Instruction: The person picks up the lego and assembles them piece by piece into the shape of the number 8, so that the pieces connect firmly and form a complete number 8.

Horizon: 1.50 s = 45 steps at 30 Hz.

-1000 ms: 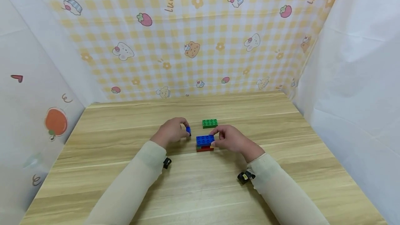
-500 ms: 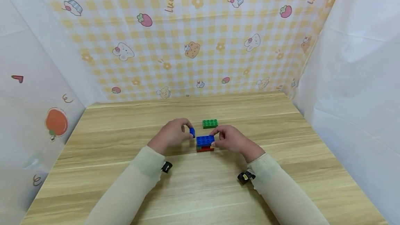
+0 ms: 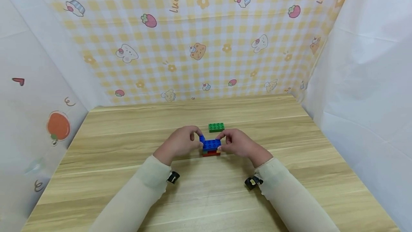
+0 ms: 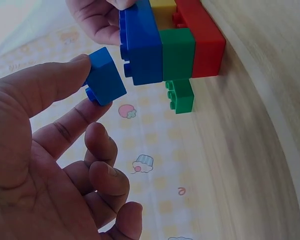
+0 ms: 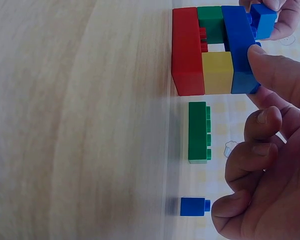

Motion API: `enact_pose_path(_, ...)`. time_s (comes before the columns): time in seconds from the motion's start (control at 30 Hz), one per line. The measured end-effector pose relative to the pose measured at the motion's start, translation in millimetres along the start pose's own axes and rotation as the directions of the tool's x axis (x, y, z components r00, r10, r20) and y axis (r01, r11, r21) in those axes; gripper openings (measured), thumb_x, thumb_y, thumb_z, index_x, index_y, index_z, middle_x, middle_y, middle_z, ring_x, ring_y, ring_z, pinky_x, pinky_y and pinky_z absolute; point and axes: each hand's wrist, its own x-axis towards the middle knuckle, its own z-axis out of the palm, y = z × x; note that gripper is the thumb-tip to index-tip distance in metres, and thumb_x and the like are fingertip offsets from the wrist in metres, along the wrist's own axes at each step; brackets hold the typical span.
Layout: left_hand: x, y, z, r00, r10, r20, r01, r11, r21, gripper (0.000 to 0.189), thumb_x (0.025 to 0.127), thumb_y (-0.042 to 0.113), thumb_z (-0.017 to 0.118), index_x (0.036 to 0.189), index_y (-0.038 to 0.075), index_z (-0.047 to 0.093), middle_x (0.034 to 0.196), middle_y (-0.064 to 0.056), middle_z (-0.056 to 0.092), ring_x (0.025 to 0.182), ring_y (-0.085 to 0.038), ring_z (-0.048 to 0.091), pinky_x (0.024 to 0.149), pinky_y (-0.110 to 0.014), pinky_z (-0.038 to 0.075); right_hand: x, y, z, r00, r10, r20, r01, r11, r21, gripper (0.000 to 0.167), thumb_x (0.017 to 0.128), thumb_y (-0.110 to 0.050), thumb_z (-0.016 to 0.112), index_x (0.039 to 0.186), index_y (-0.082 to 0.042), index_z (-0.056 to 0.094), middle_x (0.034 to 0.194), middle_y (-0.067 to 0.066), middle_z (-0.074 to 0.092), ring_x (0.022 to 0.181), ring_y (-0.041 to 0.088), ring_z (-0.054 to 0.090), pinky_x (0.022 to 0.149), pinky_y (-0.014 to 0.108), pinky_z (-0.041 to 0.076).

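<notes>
Between thumb and index finger my left hand (image 3: 181, 143) pinches a small blue brick (image 4: 107, 76). It tilts just over the left end of a small stack, studs turned toward the palm in the left wrist view; whether it touches is unclear. A long blue brick (image 3: 211, 144) tops this stack. Under it sit a green brick (image 5: 210, 24) and a yellow brick (image 5: 218, 73), a gap between them, on a red brick (image 5: 187, 57) at the bottom. My right hand (image 3: 239, 144) grips the right end of the long blue brick with thumb and index finger, other fingers curled.
Behind the stack on the wooden table (image 3: 206, 196) lies a long green brick (image 3: 216, 127). Another small blue brick (image 5: 192, 206) shows in the right wrist view; the head view does not show it. A patterned cloth (image 3: 199, 28) hangs behind the table.
My left hand has lifted the small blue brick and carried it right, to the left end of the stack. The right hand and the stack have stayed in place.
</notes>
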Motion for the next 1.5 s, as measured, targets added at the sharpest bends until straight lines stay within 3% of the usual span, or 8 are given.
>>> enact_pose_path(0.43,2.2,1.1,6.3,1.000,0.015,0.005,-0.015,1.000,0.003,0.022,0.096,0.028,0.080,0.115,0.021,0.071,0.088,-0.006,0.056,0.071,-0.022,0.052,0.061,-0.034,0.041,1.9,3,0,1.000,-0.010,-0.003,0.010,1.000,-0.011,0.027,0.093,-0.013,0.081,0.119,-0.009,0.074,0.070,-0.001,0.051,0.058,0.013,0.044,0.054,0.027,0.038)
enact_pose_path(0.97,2.4,-1.1,12.4,1.000,0.024,-0.015,-0.025,0.997,-0.074,0.022,0.096,0.027,0.079,0.114,0.019,0.071,0.087,-0.006,0.053,0.067,-0.021,0.047,0.059,-0.033,0.038,0.9,2,-1,1.000,-0.005,-0.002,0.005,1.000,0.000,0.027,0.093,-0.013,0.082,0.118,-0.008,0.074,0.070,0.000,0.050,0.058,0.013,0.043,0.053,0.027,0.037)
enact_pose_path(1.5,4.4,-4.3,16.2,0.997,0.074,-0.020,-0.075,0.995,-0.058,0.020,0.097,0.024,0.078,0.114,0.017,0.072,0.083,-0.005,0.053,0.064,-0.020,0.046,0.058,-0.033,0.037,1.2,2,-1,1.000,-0.009,0.003,0.008,1.000,0.008,0.028,0.092,-0.011,0.082,0.119,-0.007,0.074,0.069,-0.001,0.050,0.058,0.013,0.044,0.054,0.026,0.038)
